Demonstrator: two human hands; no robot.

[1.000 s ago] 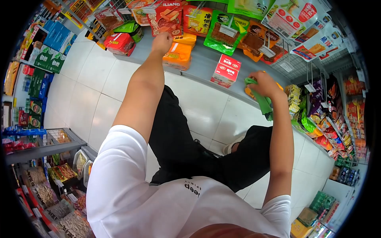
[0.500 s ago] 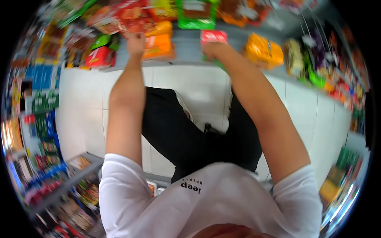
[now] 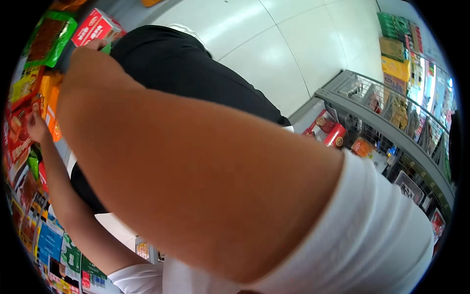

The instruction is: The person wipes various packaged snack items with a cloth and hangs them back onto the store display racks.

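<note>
My left hand (image 3: 37,125) is at a red snack packet (image 3: 18,128) on the shelf at the far left, its fingers bent against the packet's edge. My right hand (image 3: 96,45) is bent down beside a red and white box (image 3: 97,28) at the shelf's front. Its fingers are curled, and a bit of something green (image 3: 106,48) shows next to them; my wrist hides most of it. Orange packets (image 3: 51,103) stand between my two hands. Above them lies a green-edged packet (image 3: 50,39) with brown contents. My right forearm crosses the middle of the view.
My black-trousered leg (image 3: 181,68) is bent close to the shelf. White floor tiles (image 3: 254,44) spread behind it. A grey wire rack (image 3: 391,115) with packets stands to the right, with stacked boxes (image 3: 395,67) farther off. Blue and green boxes (image 3: 51,240) are at lower left.
The view has swung to the right, so the shelf and both hands now appear at the left and the rack has come into sight. My hands remain near the same packets and box.
</note>
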